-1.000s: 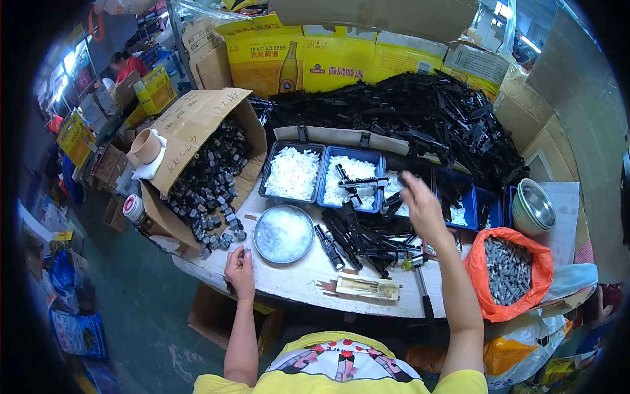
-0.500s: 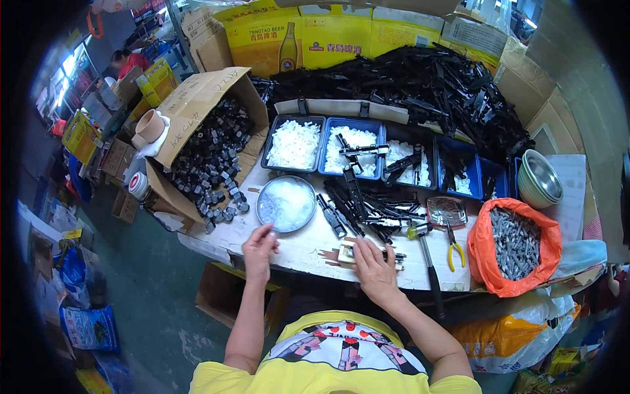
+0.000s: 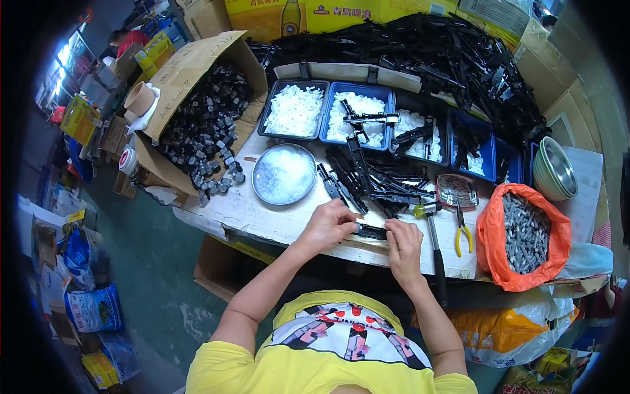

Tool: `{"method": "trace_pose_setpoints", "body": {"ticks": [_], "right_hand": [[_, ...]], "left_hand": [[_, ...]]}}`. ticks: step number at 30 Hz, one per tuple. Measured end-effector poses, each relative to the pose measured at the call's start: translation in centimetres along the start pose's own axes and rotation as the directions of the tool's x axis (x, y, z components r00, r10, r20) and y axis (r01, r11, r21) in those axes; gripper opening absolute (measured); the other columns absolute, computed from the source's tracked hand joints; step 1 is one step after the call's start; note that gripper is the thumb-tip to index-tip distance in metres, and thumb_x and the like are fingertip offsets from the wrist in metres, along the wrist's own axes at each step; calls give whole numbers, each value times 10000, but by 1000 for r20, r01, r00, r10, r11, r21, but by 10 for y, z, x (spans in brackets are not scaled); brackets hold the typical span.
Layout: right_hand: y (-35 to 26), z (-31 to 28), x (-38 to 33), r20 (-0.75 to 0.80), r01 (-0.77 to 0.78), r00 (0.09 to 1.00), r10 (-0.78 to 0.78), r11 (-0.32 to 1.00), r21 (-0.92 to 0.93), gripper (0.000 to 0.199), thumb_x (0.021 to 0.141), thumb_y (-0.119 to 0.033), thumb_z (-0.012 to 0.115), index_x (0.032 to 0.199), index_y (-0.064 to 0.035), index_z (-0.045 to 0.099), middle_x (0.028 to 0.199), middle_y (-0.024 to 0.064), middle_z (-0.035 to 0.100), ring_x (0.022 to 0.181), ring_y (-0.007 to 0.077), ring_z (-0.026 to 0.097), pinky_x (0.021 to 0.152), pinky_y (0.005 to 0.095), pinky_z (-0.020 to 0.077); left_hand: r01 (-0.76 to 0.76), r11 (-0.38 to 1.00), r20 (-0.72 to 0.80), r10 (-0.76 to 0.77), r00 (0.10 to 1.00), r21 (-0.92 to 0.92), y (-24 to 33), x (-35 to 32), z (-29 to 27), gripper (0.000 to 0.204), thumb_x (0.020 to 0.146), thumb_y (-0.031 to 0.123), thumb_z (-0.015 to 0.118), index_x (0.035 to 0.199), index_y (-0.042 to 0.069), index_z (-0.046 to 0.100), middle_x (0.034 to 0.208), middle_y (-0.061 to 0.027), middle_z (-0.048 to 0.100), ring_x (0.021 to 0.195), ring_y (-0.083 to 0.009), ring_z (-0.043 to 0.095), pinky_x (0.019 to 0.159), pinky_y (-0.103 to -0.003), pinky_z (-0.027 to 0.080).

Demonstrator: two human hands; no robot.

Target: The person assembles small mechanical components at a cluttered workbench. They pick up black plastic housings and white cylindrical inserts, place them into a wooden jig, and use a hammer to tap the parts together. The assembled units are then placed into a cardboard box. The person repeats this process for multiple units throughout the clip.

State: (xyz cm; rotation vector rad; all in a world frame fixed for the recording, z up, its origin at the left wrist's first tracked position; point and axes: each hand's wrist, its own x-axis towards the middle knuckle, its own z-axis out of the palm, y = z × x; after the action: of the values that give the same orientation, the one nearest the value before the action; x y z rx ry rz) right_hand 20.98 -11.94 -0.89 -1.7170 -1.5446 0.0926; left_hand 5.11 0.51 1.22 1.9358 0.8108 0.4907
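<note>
At the table's front edge a black elongated plastic part (image 3: 371, 231) lies on a pale block, mostly covered by my fingers. My left hand (image 3: 326, 226) is at its left end, thumb and fingers pinched together; whatever small thing they may hold is hidden. Fingers of my right hand (image 3: 403, 244) close on the part's right end. Just beyond, a heap of black metal-looking parts (image 3: 361, 167) lies on the white tabletop. A round metal dish (image 3: 284, 174) of small translucent pieces stands to the left of the heap.
Blue bins (image 3: 327, 134) of white pieces line the back. A cardboard box (image 3: 184, 85) spills black blocks at left. On the right are a hammer (image 3: 436, 246), yellow-handled pliers (image 3: 464, 240), an orange bag (image 3: 489, 240) of grey pieces and stacked bowls (image 3: 545, 172). Black parts (image 3: 446, 62) pile up behind.
My left hand has moved right from beside the round dish to the black part. My right hand has shifted from lying over the pale block to its right end. The view has shifted slightly.
</note>
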Motion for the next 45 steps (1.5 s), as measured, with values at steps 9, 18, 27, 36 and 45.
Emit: {"method": "trace_pose_setpoints", "body": {"ticks": [9,18,27,36,45], "right_hand": [[5,0,-1,-74,-45,996,47,999,25,102,798,-36,554,891,-7,585,940,95,584,865,255,508,791,357,343],[38,-25,8,-209,-91,976,56,983,-159,108,792,-48,565,890,-24,602,913,90,583,861,252,509,758,356,349],[103,-67,45,-81,-263,956,284,697,-667,87,738,-116,595,816,-91,623,860,82,590,862,251,524,743,411,366],[131,-63,78,93,-222,892,442,609,-762,106,722,-158,615,758,-60,633,842,121,629,840,272,569,733,449,375],[131,-70,69,-20,-200,971,240,759,-619,44,725,-74,605,764,-76,585,791,73,583,805,261,528,696,415,338]], "left_hand": [[321,776,133,-298,945,-542,-21,6,8,22,746,7,679,744,-6,662,707,13,457,473,-48,433,383,-171,298],[-12,1000,-77,14,997,25,-10,2,11,80,703,52,682,783,51,678,706,-25,455,619,-113,489,555,-260,415],[122,785,-417,184,890,607,-18,150,-48,93,699,80,589,737,15,644,785,-188,595,745,-361,605,658,-447,482],[123,660,-243,93,966,741,-9,205,-53,122,665,27,583,748,-21,658,804,-238,627,784,-362,634,659,-436,521],[166,783,-335,58,940,599,-22,213,-71,133,627,16,581,735,-17,652,808,-268,614,775,-403,616,706,-455,500]]}}
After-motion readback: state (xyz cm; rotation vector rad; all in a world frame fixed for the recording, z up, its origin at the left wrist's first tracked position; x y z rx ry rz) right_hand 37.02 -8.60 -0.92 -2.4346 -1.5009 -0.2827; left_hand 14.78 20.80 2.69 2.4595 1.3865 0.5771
